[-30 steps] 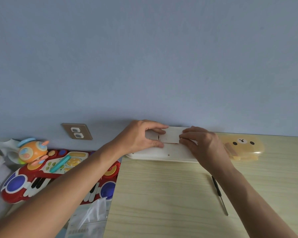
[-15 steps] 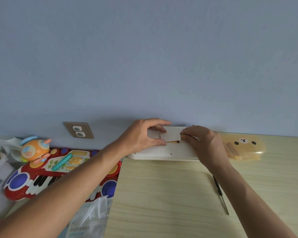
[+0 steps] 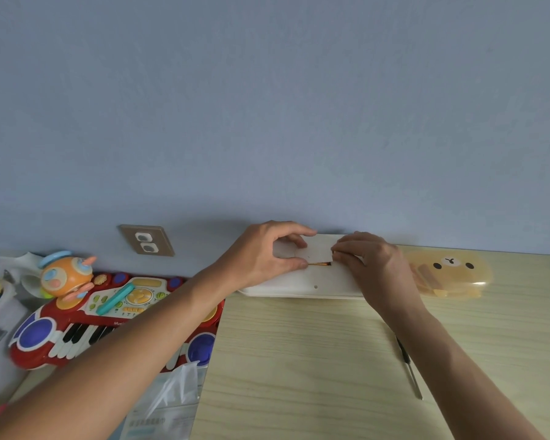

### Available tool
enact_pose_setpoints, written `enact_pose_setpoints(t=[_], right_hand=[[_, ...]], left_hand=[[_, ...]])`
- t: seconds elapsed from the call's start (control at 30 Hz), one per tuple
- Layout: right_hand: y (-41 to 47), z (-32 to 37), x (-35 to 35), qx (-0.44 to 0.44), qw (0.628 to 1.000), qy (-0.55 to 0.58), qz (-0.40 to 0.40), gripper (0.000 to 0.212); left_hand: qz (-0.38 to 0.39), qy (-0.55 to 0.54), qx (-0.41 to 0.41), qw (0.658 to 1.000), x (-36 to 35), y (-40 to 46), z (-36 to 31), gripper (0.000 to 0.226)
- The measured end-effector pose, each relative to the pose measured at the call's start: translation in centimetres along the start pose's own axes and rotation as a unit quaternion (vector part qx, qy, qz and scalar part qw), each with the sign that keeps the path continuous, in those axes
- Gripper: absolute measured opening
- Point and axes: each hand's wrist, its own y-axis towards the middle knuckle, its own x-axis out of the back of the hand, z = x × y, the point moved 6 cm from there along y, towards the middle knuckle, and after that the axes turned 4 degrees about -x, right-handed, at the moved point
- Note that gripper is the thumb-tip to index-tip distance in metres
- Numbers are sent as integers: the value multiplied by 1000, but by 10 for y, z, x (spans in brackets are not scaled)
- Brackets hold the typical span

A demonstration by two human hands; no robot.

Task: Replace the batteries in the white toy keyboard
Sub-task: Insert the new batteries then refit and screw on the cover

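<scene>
The white toy keyboard lies bottom-up at the far edge of the wooden table, against the blue wall. Its small white battery cover sits slightly raised over the compartment, and a thin dark-orange gap shows under its near edge. My left hand pinches the cover's left end between thumb and fingers. My right hand grips the cover's right end with its fingertips. The batteries themselves are hidden under the cover.
A thin screwdriver lies on the table by my right forearm. A translucent yellow bear-face case sits to the right of the keyboard. Left of the table are a red toy piano, an orange round toy, a plastic bag and a wall socket.
The battery cover's near edge has lifted, and a dark-orange gap now shows beneath it. Both hands have stayed at the cover's ends.
</scene>
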Motion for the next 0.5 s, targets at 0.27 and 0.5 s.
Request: enact_pose_setpoints(t=[0.27, 0.5], right_hand=[[-11, 3, 1, 72, 994, -80, 4, 12], [-15, -1, 10, 57, 998, -25, -25, 14]], left_hand=[[7, 69, -37, 997, -5, 2, 2, 24], [9, 72, -41, 996, -5, 2, 2, 23]])
